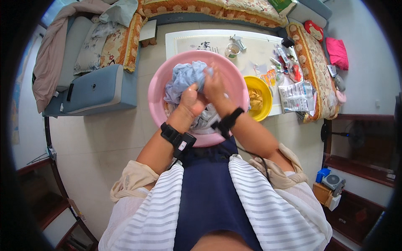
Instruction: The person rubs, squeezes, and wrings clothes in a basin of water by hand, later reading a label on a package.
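A large pink plastic basin stands before me with bunched cloth in it. My left hand, palm turned up, grips the near side of a crumpled light blue cloth. At the right side of that cloth, my right hand is blurred, its curled fingers closed on the fabric. Under and left of the blue cloth lies a pale lavender cloth. Below my hands shows a grey and white cloth, partly covered by my wrists. Fingertips of both hands are partly hidden.
Beside the basin is a yellow basin holding a mustard-yellow cloth. Behind, a white table carries a clear plastic cup, a plastic package and small clutter. Blue sofas stand around; a cable runs along my right forearm.
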Motion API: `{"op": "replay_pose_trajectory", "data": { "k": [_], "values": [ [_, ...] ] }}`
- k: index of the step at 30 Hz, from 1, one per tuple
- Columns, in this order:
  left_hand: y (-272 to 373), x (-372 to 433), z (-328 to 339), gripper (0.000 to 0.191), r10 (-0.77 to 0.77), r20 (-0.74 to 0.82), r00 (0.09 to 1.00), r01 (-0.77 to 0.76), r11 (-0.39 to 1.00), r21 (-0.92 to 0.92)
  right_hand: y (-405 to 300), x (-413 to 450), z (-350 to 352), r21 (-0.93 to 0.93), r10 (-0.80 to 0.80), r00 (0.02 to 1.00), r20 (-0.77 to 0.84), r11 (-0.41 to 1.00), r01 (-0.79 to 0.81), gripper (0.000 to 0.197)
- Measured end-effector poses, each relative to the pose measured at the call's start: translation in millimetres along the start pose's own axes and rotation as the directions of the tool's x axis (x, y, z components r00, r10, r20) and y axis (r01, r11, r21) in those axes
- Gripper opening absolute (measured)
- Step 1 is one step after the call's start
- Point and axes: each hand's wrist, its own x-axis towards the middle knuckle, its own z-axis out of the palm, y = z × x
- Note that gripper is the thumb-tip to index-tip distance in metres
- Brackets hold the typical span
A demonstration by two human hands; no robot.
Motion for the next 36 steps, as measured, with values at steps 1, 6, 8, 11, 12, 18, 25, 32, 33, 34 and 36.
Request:
{"op": "replay_pose_trajectory", "data": {
  "k": [1,6,8,11,12,18,25,32,33,34,36],
  "values": [
    [6.0,6.2,0.8,0.035,0.049,-0.05,0.998,-0.05,0.999,-0.01,8.7,-10.3,3.5,-0.078,-0.228,0.971,0.079,0.969,0.234,0.052],
    [0.7,-1.4,-2.9,0.034,-0.013,-0.009,1.0,0.012,0.999,-0.046,-1.7,2.3,1.2,-0.355,-0.253,0.956,0.149,0.888,0.291,0.05],
    [-5.2,-3.8,-12.9,0.035,-0.1,0.067,0.993,0.104,0.993,-0.054,-4.3,9.1,2.9,-0.267,-0.291,0.957,-0.01,0.923,0.278,0.054],
    [18.3,-10.9,5.3,0.034,-0.019,-0.009,1.0,0.018,0.997,-0.07,-11.7,-34.4,13.3,-0.114,-0.379,0.904,0.197,0.907,0.405,0.049],
    [24.0,-14.3,12.8,0.034,0.064,-0.07,0.995,-0.069,0.995,-0.075,-9.9,-30.4,10.6,-0.118,-0.383,0.903,0.194,0.905,0.409,0.049],
    [1.9,-18.5,7.8,0.04,-0.067,0.1,0.993,0.071,0.997,-0.039,-23.3,0.2,-11.7,-0.176,-0.23,0.967,0.106,0.953,0.246,0.048],
    [20.5,-15.6,16.8,0.066,-0.131,-0.165,0.978,0.112,0.986,-0.125,-29.0,-32.6,-5.1,-0.09,-0.554,0.783,0.282,0.797,0.597,0.017],
    [18.1,25.6,-71.9,0.065,-0.136,0.627,0.767,0.409,0.857,-0.313,-48.8,-34.7,28.1,0.471,0.108,0.993,0.052,0.874,-0.12,0.032],
    [13.6,26.7,-56.7,0.065,-0.157,0.634,0.757,0.432,0.848,-0.306,-42.8,-28.4,19.4,0.469,0.112,0.993,0.026,0.876,-0.111,0.032],
    [8.9,19.0,-24.3,0.057,-0.23,0.266,0.936,0.294,0.927,-0.233,-34.7,-20.1,5.6,0.553,0.156,0.982,0.104,0.812,-0.187,0.034],
    [13.5,-3.3,14.1,0.049,-0.182,-0.151,0.972,0.169,0.981,-0.092,-34.6,-11.8,-7.9,0.622,0.184,0.961,0.207,0.733,-0.274,0.036]
  ]
}}
